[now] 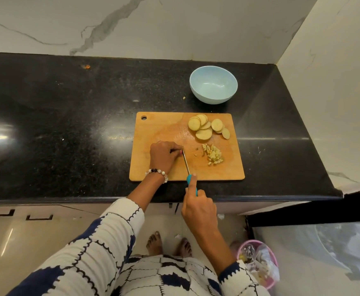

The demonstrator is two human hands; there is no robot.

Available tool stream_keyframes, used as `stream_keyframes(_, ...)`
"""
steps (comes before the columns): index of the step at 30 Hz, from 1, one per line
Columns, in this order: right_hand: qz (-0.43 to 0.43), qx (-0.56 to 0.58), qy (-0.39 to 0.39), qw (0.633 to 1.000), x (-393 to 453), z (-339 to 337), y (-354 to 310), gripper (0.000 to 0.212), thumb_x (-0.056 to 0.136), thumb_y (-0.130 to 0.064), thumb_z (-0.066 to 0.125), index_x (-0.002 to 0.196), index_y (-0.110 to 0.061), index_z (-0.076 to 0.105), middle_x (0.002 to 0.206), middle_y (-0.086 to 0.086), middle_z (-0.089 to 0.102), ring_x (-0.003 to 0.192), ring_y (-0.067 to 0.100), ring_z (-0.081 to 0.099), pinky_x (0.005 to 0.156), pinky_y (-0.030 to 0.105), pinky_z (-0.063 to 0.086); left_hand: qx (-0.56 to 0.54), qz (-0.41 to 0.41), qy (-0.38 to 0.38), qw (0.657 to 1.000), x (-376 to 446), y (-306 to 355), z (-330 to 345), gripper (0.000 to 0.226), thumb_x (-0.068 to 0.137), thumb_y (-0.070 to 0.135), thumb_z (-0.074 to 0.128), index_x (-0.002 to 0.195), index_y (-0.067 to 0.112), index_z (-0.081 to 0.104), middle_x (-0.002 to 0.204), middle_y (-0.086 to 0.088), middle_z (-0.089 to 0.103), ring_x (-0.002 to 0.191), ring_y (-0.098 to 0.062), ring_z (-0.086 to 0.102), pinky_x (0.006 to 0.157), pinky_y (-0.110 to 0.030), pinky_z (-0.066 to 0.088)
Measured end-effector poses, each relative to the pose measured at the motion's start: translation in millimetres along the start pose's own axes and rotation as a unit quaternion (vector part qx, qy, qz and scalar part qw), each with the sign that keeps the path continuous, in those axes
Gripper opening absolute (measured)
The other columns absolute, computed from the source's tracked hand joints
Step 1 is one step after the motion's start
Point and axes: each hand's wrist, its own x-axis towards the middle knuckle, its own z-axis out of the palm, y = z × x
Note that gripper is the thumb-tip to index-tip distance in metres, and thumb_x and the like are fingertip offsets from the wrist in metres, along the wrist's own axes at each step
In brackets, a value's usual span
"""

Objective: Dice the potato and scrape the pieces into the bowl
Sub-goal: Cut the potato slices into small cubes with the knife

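- A wooden cutting board (164, 133) lies on the black worktop (68, 116), a bit right of the middle of the frame.
- The left hand (164, 155) rests on the board. Its fingers are curled down, and they may be pressing on a bit of potato, but the hand hides it, so I cannot tell.
- The right hand (198, 207) grips the blue handle of a knife (188, 174). One finger lies straight along the top of the handle and the others are wrapped round it.
- The thin blade points up the frame, and its tip is right beside the left hand's fingertips.
- A little pile of diced potato pieces (213, 155) sits on the board, to the right of the blade.
- Round potato slices (207, 128) lie in the upper right part of the board, some on top of others.
- A light blue bowl (213, 86) stands on the worktop just above the board. Nothing shows inside it.
- A bead bracelet (157, 173) is on the left wrist.
- A pink basket (269, 274) full of scraps is on the floor in the lower right.
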Motion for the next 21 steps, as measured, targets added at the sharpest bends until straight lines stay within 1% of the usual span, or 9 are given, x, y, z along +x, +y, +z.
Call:
stream_keyframes(3,0.021,0.014,0.015,1.0,7,-5,-2,0.057,0.077,-0.017,0.074,0.127,0.003,0.055,0.05,0.003,0.047,0.032,0.016,0.041,0.036,0.023,0.017,0.001,-0.006,-0.006,1.0,0,1,0,0.016,0.076,0.018,0.074,0.09,0.011,0.076,0.087,-0.003,0.074,0.082,-0.015,0.068,0.08,-0.023,0.048)
stream_keyframes(5,0.03,0.025,0.026,0.999,4,-6,1,0.049,0.082,-0.018,0.064,0.126,0.003,0.056,0.05,0.001,0.047,0.032,0.014,0.037,0.037,0.023,0.016,0.003,-0.011,-0.006,1.0,0,1,-1,0.018,0.075,0.018,0.075,0.092,0.01,0.075,0.09,-0.004,0.074,0.085,-0.017,0.067,0.084,-0.028,0.049)
stream_keyframes(8,0.057,0.074,0.038,0.995,0,-7,7,0.051,0.087,-0.023,0.049,0.131,0.003,0.05,0.052,0.001,0.048,0.038,0.012,0.031,0.039,0.025,0.019,0.005,-0.007,-0.009,1.0,-1,1,0,0.019,0.075,0.018,0.075,0.092,0.009,0.075,0.091,-0.005,0.074,0.086,-0.019,0.067,0.085,-0.032,0.05)
stream_keyframes(12,0.047,0.13,0.036,0.99,14,-5,4,0.056,0.095,-0.029,0.032,0.143,-0.001,0.032,0.064,0.008,0.056,0.049,0.021,0.046,0.047,0.031,0.029,-0.014,-0.017,-0.014,1.0,0,0,-2,0.02,0.074,0.018,0.076,0.091,0.009,0.075,0.09,-0.006,0.074,0.083,-0.016,0.067,0.082,-0.026,0.05)
stream_keyframes(14,0.031,0.135,0.027,0.99,22,-3,2,0.054,0.099,-0.029,0.028,0.147,-0.005,0.024,0.074,0.009,0.06,0.06,0.025,0.055,0.052,0.034,0.035,-0.023,-0.019,-0.01,1.0,-1,-1,-5,0.02,0.074,0.017,0.076,0.093,0.01,0.075,0.091,-0.005,0.074,0.084,-0.014,0.067,0.082,-0.023,0.05)
stream_keyframes(16,0.037,0.145,0.008,0.989,25,-1,5,0.054,0.101,-0.029,0.028,0.149,-0.008,0.019,0.079,0.008,0.06,0.068,0.025,0.057,0.057,0.034,0.036,-0.03,-0.016,0.0,0.999,-3,-3,-5,0.02,0.074,0.017,0.076,0.093,0.011,0.075,0.09,-0.005,0.074,0.084,-0.015,0.067,0.083,-0.026,0.051)
stream_keyframes(19,0.065,0.148,0.012,0.987,16,-3,13,0.058,0.098,-0.034,0.022,0.148,-0.006,0.022,0.073,0.005,0.059,0.06,0.018,0.051,0.055,0.031,0.032,-0.036,-0.01,0.021,0.999,-7,-5,-2,0.018,0.072,0.016,0.077,0.09,0.013,0.076,0.088,-0.005,0.073,0.082,-0.017,0.066,0.08,-0.032,0.052)
stream_keyframes(20,0.078,0.158,0.013,0.984,11,-4,15,0.058,0.097,-0.035,0.021,0.148,-0.006,0.024,0.07,0.003,0.058,0.057,0.016,0.049,0.053,0.03,0.032,-0.04,-0.009,0.026,0.999,-7,-6,0,0.018,0.071,0.016,0.077,0.089,0.014,0.076,0.088,-0.004,0.072,0.079,-0.015,0.065,0.077,-0.029,0.053)
stream_keyframes(21,0.093,0.175,0.012,0.98,5,-6,17,0.056,0.098,-0.034,0.023,0.147,-0.005,0.025,0.067,0.002,0.057,0.056,0.015,0.05,0.051,0.03,0.033,-0.044,-0.01,0.028,0.999,-7,-7,1,0.018,0.072,0.016,0.077,0.089,0.014,0.076,0.088,-0.004,0.072,0.076,-0.012,0.063,0.074,-0.02,0.051)
